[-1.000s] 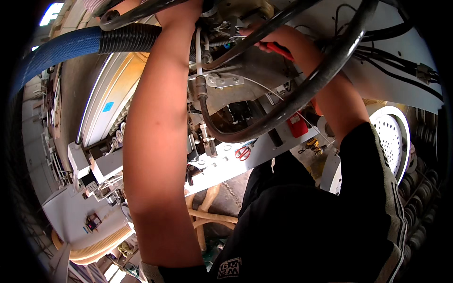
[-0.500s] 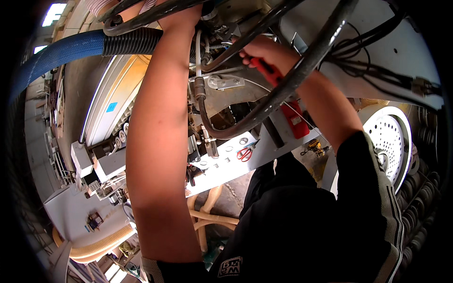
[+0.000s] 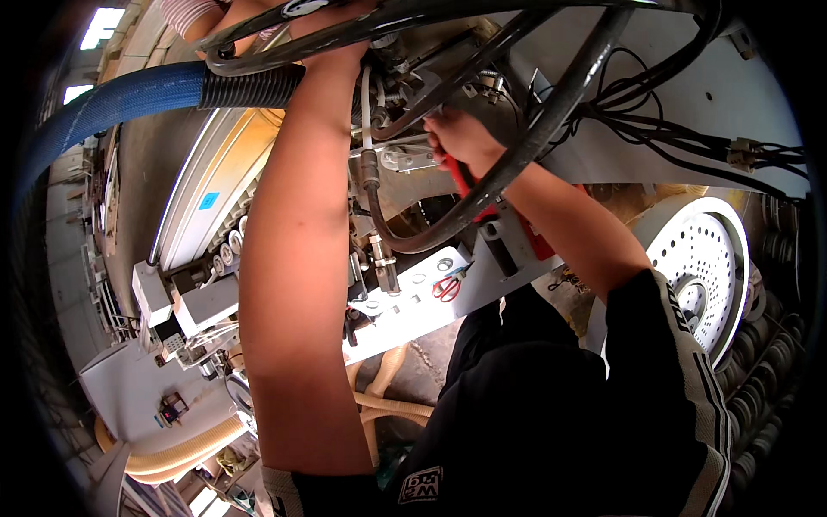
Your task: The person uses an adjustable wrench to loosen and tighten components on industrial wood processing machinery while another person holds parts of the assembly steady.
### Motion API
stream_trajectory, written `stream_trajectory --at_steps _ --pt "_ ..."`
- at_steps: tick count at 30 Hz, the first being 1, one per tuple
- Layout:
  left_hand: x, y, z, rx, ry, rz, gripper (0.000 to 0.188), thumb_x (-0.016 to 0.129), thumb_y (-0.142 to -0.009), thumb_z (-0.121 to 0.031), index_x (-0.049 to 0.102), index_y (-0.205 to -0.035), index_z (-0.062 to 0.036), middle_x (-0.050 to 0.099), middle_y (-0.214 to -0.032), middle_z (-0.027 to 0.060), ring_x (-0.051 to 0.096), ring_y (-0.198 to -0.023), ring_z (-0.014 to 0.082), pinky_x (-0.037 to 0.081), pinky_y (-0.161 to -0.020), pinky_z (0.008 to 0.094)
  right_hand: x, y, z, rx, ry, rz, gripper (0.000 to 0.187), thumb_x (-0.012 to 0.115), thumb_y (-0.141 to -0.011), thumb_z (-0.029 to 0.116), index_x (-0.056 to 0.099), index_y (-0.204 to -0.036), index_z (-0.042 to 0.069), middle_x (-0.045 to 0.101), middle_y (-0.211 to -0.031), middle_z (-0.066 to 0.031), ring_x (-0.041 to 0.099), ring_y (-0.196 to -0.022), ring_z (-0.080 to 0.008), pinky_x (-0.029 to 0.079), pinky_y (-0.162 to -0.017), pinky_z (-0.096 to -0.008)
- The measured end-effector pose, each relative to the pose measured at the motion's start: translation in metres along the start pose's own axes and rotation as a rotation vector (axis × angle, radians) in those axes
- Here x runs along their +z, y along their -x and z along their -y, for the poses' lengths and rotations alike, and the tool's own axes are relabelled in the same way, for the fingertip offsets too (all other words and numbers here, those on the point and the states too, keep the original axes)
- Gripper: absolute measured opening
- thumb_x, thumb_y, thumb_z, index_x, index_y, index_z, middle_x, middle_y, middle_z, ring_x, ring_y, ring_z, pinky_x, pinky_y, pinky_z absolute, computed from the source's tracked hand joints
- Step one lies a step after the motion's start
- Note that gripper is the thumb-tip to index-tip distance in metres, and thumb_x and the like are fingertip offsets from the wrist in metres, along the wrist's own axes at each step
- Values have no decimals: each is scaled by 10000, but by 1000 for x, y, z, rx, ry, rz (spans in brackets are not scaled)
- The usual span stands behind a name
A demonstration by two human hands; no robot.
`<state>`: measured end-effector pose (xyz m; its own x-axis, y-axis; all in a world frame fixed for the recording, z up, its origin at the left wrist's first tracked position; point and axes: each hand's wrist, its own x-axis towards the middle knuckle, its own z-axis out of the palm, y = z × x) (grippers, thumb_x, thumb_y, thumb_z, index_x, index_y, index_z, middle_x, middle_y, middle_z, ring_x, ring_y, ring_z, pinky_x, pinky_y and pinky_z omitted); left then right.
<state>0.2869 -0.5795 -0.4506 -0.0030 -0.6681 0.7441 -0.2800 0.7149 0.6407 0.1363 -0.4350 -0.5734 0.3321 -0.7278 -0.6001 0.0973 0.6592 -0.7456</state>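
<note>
Gripping a red tool [image 3: 460, 175], the person's right hand [image 3: 450, 136] is folded around its handle among the machine's tubes and fittings; from here I can't make out the tool's tip. A thick black tube [image 3: 515, 174] cuts across in front of the tool's lower part and the wrist. The left forearm [image 3: 297, 258] stretches up behind another black tube [image 3: 301, 43] and out past the top edge, so I can't tell what the left hand is doing. Just below the tubes runs a white surface [image 3: 405, 317], with red-handled scissors [image 3: 446, 289] lying on it. Beige hoses [image 3: 392, 402] hang underneath. Over to the right are a white perforated disc [image 3: 711, 258] and, above it, a bundle of black cables [image 3: 663, 129]. Off to the left a blue hose [image 3: 129, 95] curves past, and beyond it somebody else's striped sleeve [image 3: 188, 17] shows at the top.
</note>
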Motion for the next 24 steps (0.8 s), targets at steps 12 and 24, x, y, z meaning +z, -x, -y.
stream_trajectory --at_steps 12,24 --pt "-1 2 -2 -10 -10 -1 524 762 -845 -85 538 -1318 -113 622 -1152 89 628 -1067 248 528 -905 338 -60 -33 91 -44 730 184 401 528 -1029 437 585 -886 66 562 -727 -10 575 -608 -147 530 -542 -367" --pt "-1 3 -4 -11 -26 -6 522 767 -839 -101 546 -1312 -114 631 -1148 94 635 -1064 259 531 -900 346 -61 -47 95 -90 795 172 476 535 -1021 450 582 -759 56 581 -617 -48 563 -479 -141 506 -465 -333"
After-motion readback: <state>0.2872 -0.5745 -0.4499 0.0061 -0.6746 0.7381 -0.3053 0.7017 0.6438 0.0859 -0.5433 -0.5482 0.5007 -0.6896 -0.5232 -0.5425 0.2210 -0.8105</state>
